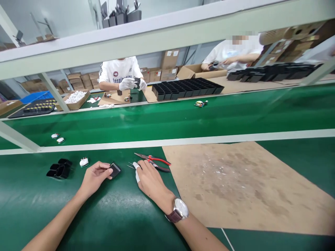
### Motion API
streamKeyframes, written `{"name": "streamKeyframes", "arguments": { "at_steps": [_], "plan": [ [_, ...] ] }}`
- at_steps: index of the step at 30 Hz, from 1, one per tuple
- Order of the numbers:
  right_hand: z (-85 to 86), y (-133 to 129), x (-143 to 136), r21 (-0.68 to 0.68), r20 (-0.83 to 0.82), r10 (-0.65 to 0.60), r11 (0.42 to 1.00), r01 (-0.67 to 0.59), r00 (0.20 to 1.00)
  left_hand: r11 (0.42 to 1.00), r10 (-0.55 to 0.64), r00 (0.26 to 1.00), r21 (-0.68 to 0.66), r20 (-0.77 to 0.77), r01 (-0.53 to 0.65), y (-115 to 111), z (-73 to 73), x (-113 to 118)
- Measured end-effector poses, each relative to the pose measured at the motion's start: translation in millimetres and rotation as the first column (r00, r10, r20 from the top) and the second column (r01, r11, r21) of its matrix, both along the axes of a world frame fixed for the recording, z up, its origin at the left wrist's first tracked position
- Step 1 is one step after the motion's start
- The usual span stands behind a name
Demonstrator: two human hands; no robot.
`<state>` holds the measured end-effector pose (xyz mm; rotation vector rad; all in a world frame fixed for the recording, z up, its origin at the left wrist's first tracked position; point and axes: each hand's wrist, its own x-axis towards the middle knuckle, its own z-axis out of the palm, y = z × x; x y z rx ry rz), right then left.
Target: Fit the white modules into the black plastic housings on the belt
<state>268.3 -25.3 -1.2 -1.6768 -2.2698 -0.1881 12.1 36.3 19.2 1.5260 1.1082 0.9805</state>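
1 small black boxy plastic case is pinched by the left hand over the green bench; I judge it light, stiff, slick, best gripped by opposite sides. The right hand grips slim metal tweezers.

Pale grey wall, 10 to 12 o'clock, behind a white shelf beam that runs tilted from half past 9 to 2. Slanting white post at half past 9. Green belt spans 9 to 3, white rail along its near edge. Cardboard cartons at 12. Green bench top, 6 to 8; soft glare at half past 7.
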Motion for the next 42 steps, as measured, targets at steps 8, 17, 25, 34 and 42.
{"name": "streamKeyframes", "arguments": {
  "at_steps": [8, 17, 25, 34, 42],
  "plan": [
    [-3.3, 1, 3, 0.042, -0.022, 0.015, 0.999, -0.015, 1.000, 0.864, 0.283, 0.824, 0.504, -0.490, 0.003, 133, 25.9, -1],
    [-9.8, 6, 5, 0.078, -0.073, 0.057, 0.996, -0.051, 0.996, 0.721, 0.200, 0.794, 0.635, -0.574, 0.277, 108, 5.6, 22],
    [-11.1, 3, -1, 0.216, -0.269, 0.235, 0.960, -0.180, 0.934, 0.455, -0.202, 0.675, 0.542, -0.710, 0.707, 46, 11.7, 34],
    [-15.1, 4, 1, 0.299, -0.204, 0.267, 0.933, -0.200, 0.942, 0.646, -0.157, 0.632, 0.405, -0.759, 0.647, 55, 34.3, -8],
    [-31.6, 13, 8, 0.271, -0.014, 0.036, 0.962, -0.030, 0.999, 0.903, 0.291, 0.432, 0.394, -0.854, 0.171, 178, 48.8, -105]
  ]
}}
